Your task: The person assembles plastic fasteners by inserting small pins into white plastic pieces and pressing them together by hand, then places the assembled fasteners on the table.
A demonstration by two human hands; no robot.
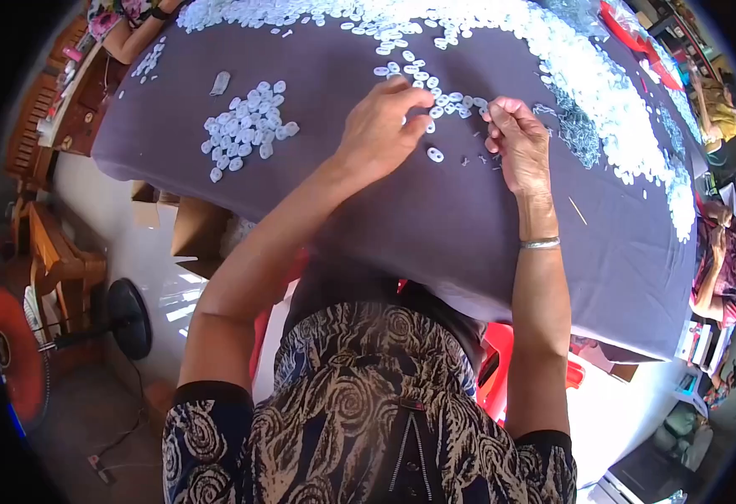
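My left hand (pixel 382 126) hovers over the dark cloth with thumb and index finger apart; no piece shows between them. Just beyond its fingertips lies a loose cluster of small white oval plastic pieces (pixel 445 102) with holes. A single white oval piece (pixel 435 154) sits nearer to me, between the hands. My right hand (pixel 519 139), at the cluster's right side, has its thumb and fingers closed in a pinch. What it holds, if anything, is too small to make out. Tiny dark bits (pixel 466 160) lie beside it. A gathered pile of white oval pieces (pixel 246 126) rests left of my left hand.
A large heap of white pieces (pixel 603 92) curves along the table's far and right sides. Next to it is a mound of small greyish parts (pixel 579 134). A thin yellowish stick (pixel 578 211) lies on the tablecloth (pixel 435 227). Other people sit around the table. A fan (pixel 19 361) stands left.
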